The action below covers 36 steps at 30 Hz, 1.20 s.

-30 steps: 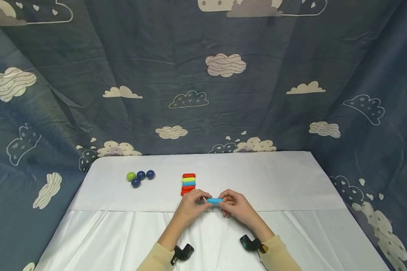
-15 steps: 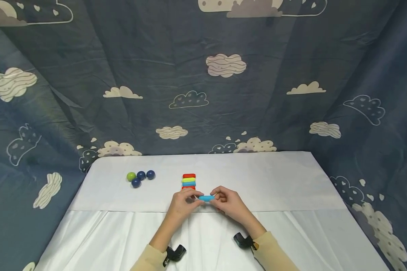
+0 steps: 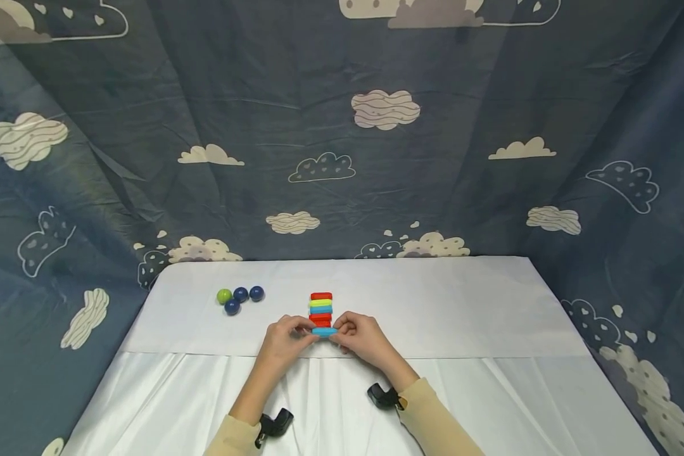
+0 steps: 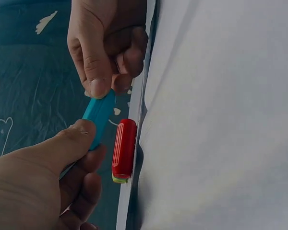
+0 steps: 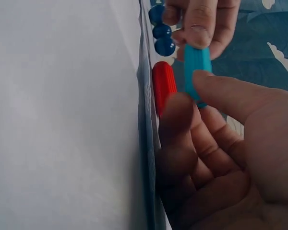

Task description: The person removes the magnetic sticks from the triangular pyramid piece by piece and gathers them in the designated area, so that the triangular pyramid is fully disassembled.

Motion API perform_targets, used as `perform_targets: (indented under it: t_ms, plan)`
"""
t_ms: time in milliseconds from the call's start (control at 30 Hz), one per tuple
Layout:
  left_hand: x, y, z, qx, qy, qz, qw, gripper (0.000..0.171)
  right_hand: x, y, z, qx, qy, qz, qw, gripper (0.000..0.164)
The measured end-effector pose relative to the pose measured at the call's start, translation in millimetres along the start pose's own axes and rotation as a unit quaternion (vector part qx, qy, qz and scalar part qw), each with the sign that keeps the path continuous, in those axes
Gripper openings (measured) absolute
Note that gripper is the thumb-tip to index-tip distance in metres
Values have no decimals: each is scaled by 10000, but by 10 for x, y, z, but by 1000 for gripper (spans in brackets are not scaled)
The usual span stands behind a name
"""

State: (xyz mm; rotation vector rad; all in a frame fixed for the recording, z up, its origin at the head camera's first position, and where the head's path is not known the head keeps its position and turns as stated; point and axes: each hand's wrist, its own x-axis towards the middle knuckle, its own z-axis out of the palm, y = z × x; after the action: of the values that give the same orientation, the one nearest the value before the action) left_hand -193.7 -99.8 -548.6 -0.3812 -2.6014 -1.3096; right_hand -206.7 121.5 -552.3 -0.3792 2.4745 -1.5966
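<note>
Both hands share a short light blue plastic bar [image 3: 323, 332], ribbed with rounded ends. My left hand [image 3: 285, 342] pinches its left end between thumb and fingers, and my right hand [image 3: 363, 339] pinches the right end. Just beyond it, a column of similar bars lies on the white cloth. From the far end come a red bar [image 3: 321, 296], a yellow-green bar [image 3: 320, 303], a second blue bar [image 3: 321, 310] and more red [image 3: 320, 317] nearest the hands. In the left wrist view the held bar [image 4: 101, 115] is raised above the level of the red bar [image 4: 124, 149].
Several balls lie left of the bars: a green ball [image 3: 224, 296] and dark blue balls [image 3: 240, 294]. The white-covered table [image 3: 433, 304] has a cloth seam running across it. A dark cloud-patterned curtain [image 3: 319, 126] hangs behind and at both sides.
Both hands have carried the light blue bar leftward and slightly away from the body, from right of the column to its near end. The balls stay put.
</note>
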Motion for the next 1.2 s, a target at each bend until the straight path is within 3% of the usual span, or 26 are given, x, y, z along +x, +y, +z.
perform_targets:
  t_ms: [233, 600, 1200]
  plan:
    - [-20, -41, -23, 126, -93, -58, 9999, 15, 12, 9, 72, -618, 270, -30, 9977, 16]
    - [-28, -151, -1, 359, -166, -414, 9984, 13, 9, -63, 191, -1487, 557, 73, 9873, 17]
    - [8, -148, 26, 389, -49, -691, 9968, 11, 28, -78, 194, -1480, 844, 132, 9853, 18]
